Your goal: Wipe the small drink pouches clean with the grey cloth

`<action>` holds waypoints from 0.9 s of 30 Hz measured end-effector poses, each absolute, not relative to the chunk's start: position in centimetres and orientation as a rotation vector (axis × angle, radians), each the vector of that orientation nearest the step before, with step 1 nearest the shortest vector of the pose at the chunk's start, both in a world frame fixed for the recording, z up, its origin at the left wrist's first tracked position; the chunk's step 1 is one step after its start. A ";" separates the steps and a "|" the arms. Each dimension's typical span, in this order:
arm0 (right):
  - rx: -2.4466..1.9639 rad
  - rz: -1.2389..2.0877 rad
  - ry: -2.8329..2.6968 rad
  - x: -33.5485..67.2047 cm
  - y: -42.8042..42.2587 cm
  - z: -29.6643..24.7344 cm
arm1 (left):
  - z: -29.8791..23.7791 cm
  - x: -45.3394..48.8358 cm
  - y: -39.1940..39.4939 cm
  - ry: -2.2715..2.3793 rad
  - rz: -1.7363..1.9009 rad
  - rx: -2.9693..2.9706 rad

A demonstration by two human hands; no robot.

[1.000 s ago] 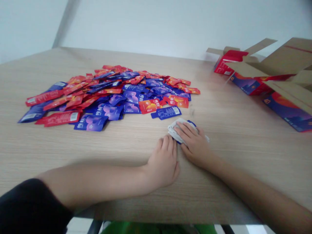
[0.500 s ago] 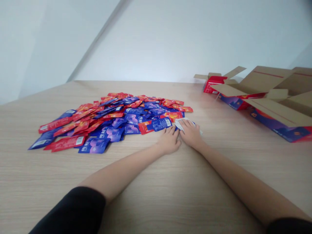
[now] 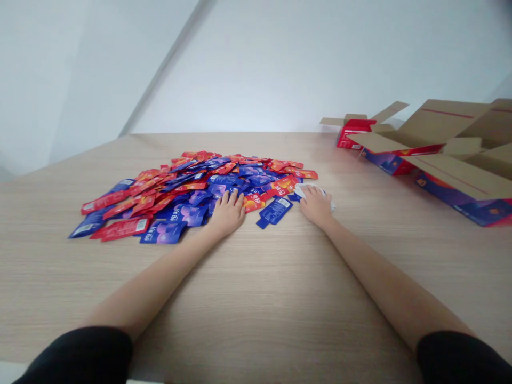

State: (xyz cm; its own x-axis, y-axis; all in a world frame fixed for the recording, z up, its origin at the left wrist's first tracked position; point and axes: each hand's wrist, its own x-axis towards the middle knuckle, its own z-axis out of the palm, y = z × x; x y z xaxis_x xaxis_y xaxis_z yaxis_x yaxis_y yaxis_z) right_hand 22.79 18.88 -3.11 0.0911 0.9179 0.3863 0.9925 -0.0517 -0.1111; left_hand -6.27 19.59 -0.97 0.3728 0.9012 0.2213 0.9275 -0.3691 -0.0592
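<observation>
We judge the cloth [image 3: 298, 190], right of centre under the right hand [image 3: 316, 207] (can't tell if gripped), light, soft, best bunched mid-fold, and the mid-left packets [image 3: 196, 198], under the left hand's [image 3: 229, 215] spread fingers, slick, best edge-pinched.

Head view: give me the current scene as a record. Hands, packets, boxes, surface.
Sachet pile: red and blue packets, overlapping
Left hand: palm down, fingers over the pile's near edge
Right hand: palm down on white cloth
Loose blue sachet: between the hands, barcode up
Printed cardboard cartons: flaps open, far right
Surface: wood-grain table
</observation>
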 end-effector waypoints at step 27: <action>-2.069 -0.308 -2.000 20.3 16.3 -2.8 | 1.5 -1.5 9.2 -1.130 -0.082 -2.756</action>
